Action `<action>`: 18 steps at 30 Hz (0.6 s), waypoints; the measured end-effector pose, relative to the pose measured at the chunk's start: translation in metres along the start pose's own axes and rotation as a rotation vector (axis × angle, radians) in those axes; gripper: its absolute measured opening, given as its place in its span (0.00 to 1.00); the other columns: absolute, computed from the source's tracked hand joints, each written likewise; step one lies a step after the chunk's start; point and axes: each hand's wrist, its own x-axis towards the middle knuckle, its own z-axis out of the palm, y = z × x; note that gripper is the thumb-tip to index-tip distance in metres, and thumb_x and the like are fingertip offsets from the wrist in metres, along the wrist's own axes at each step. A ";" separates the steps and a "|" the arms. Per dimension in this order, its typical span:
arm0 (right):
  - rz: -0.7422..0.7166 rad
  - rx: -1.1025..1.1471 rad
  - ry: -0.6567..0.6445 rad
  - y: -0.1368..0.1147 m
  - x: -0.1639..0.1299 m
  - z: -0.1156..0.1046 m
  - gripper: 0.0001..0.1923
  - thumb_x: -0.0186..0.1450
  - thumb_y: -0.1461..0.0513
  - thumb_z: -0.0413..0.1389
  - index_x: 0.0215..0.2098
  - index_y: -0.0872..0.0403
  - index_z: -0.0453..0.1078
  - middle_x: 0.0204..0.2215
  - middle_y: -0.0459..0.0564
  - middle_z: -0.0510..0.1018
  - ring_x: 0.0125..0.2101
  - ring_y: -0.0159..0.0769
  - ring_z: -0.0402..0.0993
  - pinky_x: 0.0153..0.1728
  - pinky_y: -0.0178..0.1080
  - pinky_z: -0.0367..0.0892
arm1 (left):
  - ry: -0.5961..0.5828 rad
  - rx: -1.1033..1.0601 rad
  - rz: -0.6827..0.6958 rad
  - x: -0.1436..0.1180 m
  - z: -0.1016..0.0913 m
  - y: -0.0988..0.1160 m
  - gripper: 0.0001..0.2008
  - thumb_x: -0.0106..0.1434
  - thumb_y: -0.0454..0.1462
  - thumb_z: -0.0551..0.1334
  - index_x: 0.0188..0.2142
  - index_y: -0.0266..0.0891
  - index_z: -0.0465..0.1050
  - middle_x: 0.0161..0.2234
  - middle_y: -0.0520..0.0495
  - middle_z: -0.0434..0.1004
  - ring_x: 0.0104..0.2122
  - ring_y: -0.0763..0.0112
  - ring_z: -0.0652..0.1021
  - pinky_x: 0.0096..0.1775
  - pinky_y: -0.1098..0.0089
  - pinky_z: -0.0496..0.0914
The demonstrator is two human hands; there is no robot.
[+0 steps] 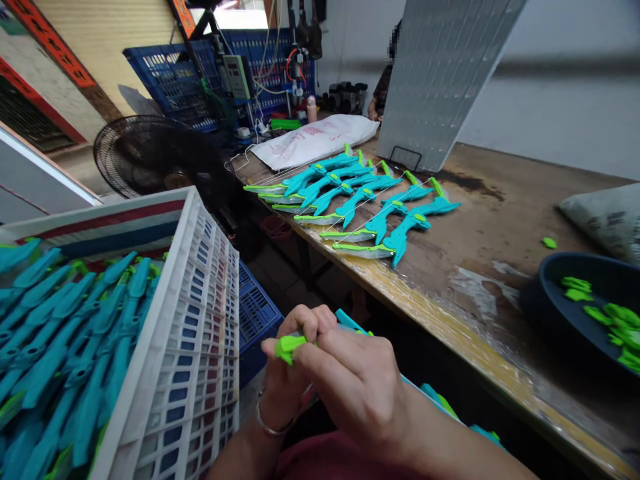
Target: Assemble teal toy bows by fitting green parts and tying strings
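"While both hands meet at the lower centre of the frame, what do they have hold of?"

"A bright green piece (289, 347). The left hand (281, 387), with a bracelet (270, 427) at its wrist, is curled nearly closed, the piece poking out past its thumb."

"And the right hand (359, 375)?"

"Bent over the left, fingers drawn in, its thumb and fingertips closed on the right side of the same piece. What lies under its palm is hidden."

"Anything just beyond the knuckles?"

"A turquoise part (351, 320), mostly covered by that hand."

"What about the table (505, 230)?"

"Turquoise and green toy bows (400, 237) lie in an overlapping row at upper centre. At the right edge, a dark bowl (545, 327) holds green parts (617, 321), with one loose green part (549, 243) just beyond its rim."

"And at lower left?"

"A white crate (197, 333), packed with turquoise pieces (103, 317). Above it, in the upper left, stands a black fan (165, 157)."
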 end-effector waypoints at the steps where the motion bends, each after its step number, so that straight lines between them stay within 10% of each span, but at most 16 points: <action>1: -0.002 0.005 0.016 0.001 0.000 0.001 0.11 0.76 0.65 0.50 0.46 0.58 0.74 0.27 0.47 0.70 0.27 0.30 0.67 0.27 0.33 0.63 | -0.029 -0.034 0.001 0.001 -0.001 0.000 0.28 0.64 0.64 0.51 0.29 0.43 0.62 0.26 0.48 0.61 0.30 0.62 0.64 0.36 0.57 0.62; 12: 0.009 -0.170 0.278 0.011 0.003 0.002 0.07 0.74 0.67 0.51 0.39 0.59 0.70 0.23 0.44 0.67 0.21 0.28 0.59 0.21 0.35 0.55 | 0.059 0.168 -0.163 -0.017 -0.009 0.008 0.16 0.71 0.51 0.58 0.39 0.42 0.73 0.31 0.48 0.69 0.30 0.67 0.69 0.31 0.68 0.67; 18: -0.019 -0.302 0.235 0.026 0.002 0.008 0.14 0.74 0.68 0.48 0.29 0.55 0.64 0.22 0.45 0.64 0.23 0.31 0.58 0.24 0.37 0.54 | 0.175 0.591 0.044 -0.018 0.000 0.015 0.12 0.71 0.45 0.60 0.50 0.47 0.74 0.43 0.47 0.74 0.41 0.65 0.74 0.42 0.71 0.70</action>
